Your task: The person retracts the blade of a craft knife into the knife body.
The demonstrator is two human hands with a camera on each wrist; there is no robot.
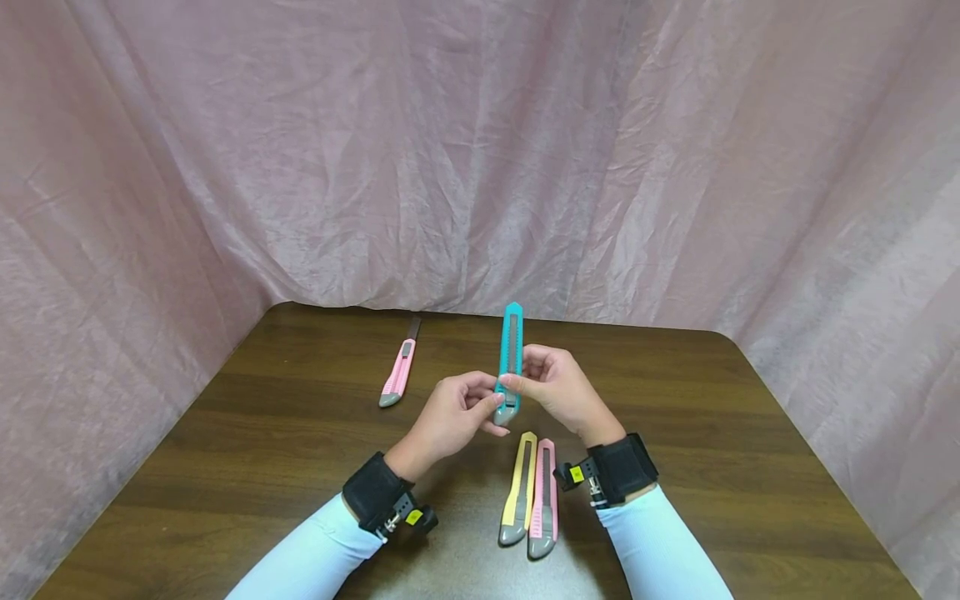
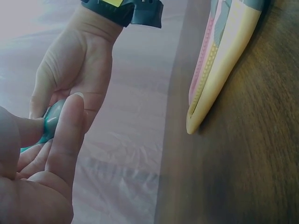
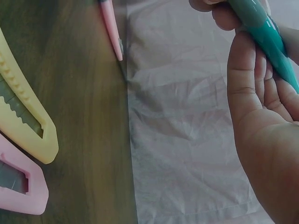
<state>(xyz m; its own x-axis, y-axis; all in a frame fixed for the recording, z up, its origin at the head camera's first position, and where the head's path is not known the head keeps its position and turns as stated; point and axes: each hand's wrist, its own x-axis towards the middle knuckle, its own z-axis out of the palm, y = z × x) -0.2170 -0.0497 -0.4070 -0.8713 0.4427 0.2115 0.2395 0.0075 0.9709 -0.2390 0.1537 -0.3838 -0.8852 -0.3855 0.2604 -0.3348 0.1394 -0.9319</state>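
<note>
Both hands hold a teal utility knife point(image 1: 512, 342) upright above the table, its grey end cap pointing down. My left hand point(image 1: 461, 410) pinches it low, by the grey cap, between thumb and fingers. Higher up on its body, my right hand point(image 1: 558, 387) grips it with the thumb across the front. No blade shows out of its tip. Below the hands, a yellow utility knife point(image 1: 519, 492) and a pink utility knife point(image 1: 543, 500) lie side by side. In the right wrist view, the teal knife point(image 3: 266, 39) passes across the fingers.
Another pink utility knife point(image 1: 399, 371) lies farther back on the left, with its blade point(image 1: 415, 327) slid out toward the back edge. The brown wooden table point(image 1: 300, 467) is bordered behind and at the sides by a pink curtain point(image 1: 420, 167).
</note>
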